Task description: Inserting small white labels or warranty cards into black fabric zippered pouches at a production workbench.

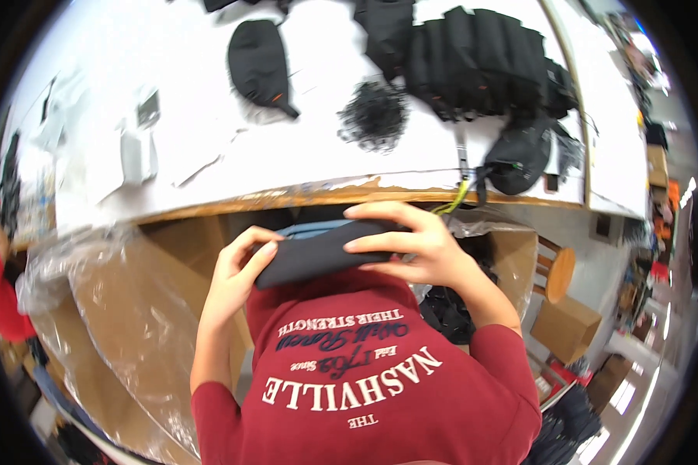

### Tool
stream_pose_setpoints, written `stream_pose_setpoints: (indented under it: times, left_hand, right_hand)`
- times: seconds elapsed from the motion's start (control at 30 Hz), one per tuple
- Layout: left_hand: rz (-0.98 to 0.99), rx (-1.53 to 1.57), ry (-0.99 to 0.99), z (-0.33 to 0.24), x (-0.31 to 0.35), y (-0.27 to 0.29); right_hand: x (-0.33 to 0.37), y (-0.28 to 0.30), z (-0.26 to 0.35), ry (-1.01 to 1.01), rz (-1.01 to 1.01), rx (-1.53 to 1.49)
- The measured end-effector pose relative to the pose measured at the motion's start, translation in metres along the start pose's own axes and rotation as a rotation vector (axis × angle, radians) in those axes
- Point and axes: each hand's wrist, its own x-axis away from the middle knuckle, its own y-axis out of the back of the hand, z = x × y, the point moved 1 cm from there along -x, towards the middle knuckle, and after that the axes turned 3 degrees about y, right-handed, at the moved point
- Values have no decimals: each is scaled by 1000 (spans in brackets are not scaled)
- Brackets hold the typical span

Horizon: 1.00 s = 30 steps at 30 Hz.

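A soft, oblong black fabric piece (pixel 310 258), perhaps a pouch, is held level in front of my shirt, close to the table's front edge. Along its far side a blue-grey strip (pixel 315 229) shows. My left hand (pixel 244 260) pinches the left end between thumb and fingers. My right hand (pixel 415 242) grips the other end, its fingers lying across the black cloth. What lies beneath the cloth is hidden.
On the white table (pixel 302 159) lie a black pouch (pixel 259 62), a heap of small black pieces (pixel 374 115), a row of black bags (pixel 477 62) and a rounded black bag (pixel 520 155). Plastic-lined cartons (pixel 143 287) stand below. A wooden stool (pixel 560 271) is at right.
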Motion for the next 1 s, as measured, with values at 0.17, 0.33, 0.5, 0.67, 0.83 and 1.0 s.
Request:
stream_pose_setpoints:
  times: [0.17,0.33,0.5,0.67,0.83,1.0]
  left_hand:
    - [9,1,-40,-6,-12,-2]
    - [-47,-57,-24,27,-23,15]
    - [46,-47,79,64,-25,11]
    - [32,-25,109,63,-29,7]
    - [60,-65,94,48,-24,9]
    - [-135,-315,-140,4,-33,42]
  right_hand:
    - [3,14,-8,-99,-66,-100]
    - [22,100,-24,-236,-610,128]
    - [47,205,-53,-75,-1424,427]
    - [38,257,-117,-99,-1178,1139]
    - [43,256,-170,-308,-752,941]
    - [35,220,-124,-251,-910,1158]
